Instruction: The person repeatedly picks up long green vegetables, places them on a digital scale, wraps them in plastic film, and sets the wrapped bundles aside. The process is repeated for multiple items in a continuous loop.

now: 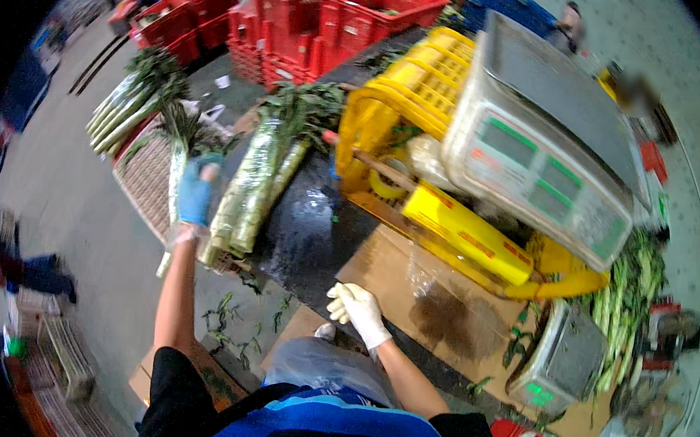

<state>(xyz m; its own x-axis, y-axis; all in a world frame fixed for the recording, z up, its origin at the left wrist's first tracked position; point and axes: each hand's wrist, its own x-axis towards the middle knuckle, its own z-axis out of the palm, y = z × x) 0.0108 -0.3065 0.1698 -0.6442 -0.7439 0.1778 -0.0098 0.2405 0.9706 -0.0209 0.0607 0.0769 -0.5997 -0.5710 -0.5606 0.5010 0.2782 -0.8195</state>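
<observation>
My left hand (198, 191), in a blue glove, reaches out at the left and is shut on a stalk bundle of leafy green vegetables (178, 164) above a woven crate. Just right of it, wrapped bundles of the same stalks (254, 184) lie on the dark table's edge, leaves pointing away. My right hand (354, 310), in a whitish glove, hovers near my waist by the cardboard's edge with its fingers loosely curled; nothing shows in it. A yellow roll of film (469, 232) lies across the front of a yellow crate (420, 80), beneath a large weighing scale (527, 185).
Red plastic crates (375, 22) stand stacked beyond the table. More bundled stalks (137, 100) lie at the far left. A smaller scale (564, 359) sits on flattened cardboard (455, 311) at the right, beside loose stalks (626, 302). Leaf scraps (226, 320) litter the floor.
</observation>
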